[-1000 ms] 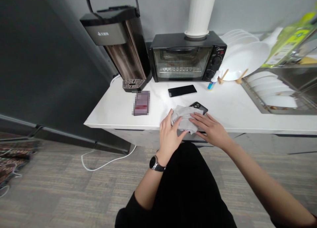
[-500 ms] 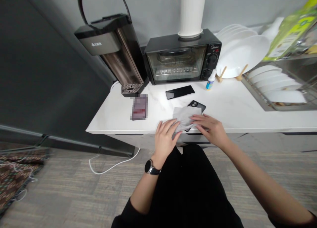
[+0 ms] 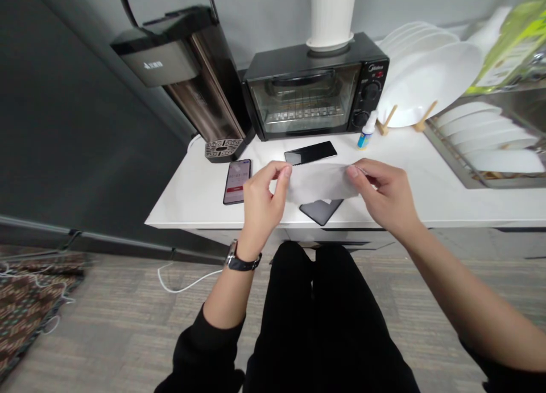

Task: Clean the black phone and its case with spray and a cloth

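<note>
Stretched between my two hands is a thin white cleaning cloth (image 3: 321, 181), held up above the counter. My left hand (image 3: 265, 198) pinches its left end between thumb and fingers, and my right hand (image 3: 386, 197) pinches the right end. Beneath the cloth lies a dark smartphone (image 3: 321, 212), partly hidden by it. A second black phone (image 3: 310, 153) rests flat just behind the cloth. To the left of my left hand, another phone (image 3: 237, 182) lies with its screen lit. A small white spray bottle (image 3: 367, 132) with a blue label stands behind my right hand.
A black toaster oven (image 3: 315, 89) carries a white pot (image 3: 333, 15) on top. At left stands a tall water dispenser (image 3: 183, 69). White plates (image 3: 426, 80) lean in a wooden rack at right, beside a metal dish tray (image 3: 469, 174). The white counter's (image 3: 191, 202) front edge faces me.
Both hands have lifted the cloth off the dark phone and pulled it out flat between them. Earlier they pressed it against the phone. The view has also shifted slightly.
</note>
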A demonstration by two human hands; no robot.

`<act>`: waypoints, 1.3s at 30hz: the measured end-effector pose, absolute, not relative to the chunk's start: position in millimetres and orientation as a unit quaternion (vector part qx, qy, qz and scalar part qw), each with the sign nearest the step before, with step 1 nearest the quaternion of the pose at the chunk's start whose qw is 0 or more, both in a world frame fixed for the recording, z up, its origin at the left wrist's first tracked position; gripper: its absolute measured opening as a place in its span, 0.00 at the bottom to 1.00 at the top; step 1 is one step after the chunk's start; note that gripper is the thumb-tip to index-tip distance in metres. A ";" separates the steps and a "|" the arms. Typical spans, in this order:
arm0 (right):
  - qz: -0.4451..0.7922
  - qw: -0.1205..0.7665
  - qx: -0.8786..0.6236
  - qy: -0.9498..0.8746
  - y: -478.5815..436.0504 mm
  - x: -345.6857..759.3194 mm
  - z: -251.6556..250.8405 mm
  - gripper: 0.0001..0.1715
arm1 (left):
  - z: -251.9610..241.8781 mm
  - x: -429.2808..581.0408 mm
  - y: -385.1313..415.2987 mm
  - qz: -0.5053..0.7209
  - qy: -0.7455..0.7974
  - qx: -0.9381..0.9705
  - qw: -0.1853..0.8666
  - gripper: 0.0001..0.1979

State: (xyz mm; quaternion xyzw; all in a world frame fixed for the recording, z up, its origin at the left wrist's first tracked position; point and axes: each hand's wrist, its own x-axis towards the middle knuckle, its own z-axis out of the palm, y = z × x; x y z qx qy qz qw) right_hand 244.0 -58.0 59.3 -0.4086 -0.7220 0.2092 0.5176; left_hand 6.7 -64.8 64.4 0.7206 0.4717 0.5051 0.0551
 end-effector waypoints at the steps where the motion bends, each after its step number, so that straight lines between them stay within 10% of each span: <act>1: 0.227 0.514 -0.419 -0.713 -61.2 243.4 62.1 0.27 | 70.6 6.6 -62.2 0.500 0.475 0.722 0.053 0.14; 16: 0.139 0.384 -0.553 -0.726 -22.4 295.7 -26.4 0.20 | 19.9 49.5 -53.4 0.236 0.477 0.846 0.005 0.22; 22: 0.242 0.292 -0.331 -0.864 31.6 308.2 -29.2 0.50 | -7.5 45.1 -60.8 0.076 0.364 0.926 0.068 0.38; 39: 0.275 0.264 -0.340 -0.859 -7.8 305.6 -32.5 0.65 | 2.6 23.5 -73.6 0.013 0.361 0.930 0.069 0.42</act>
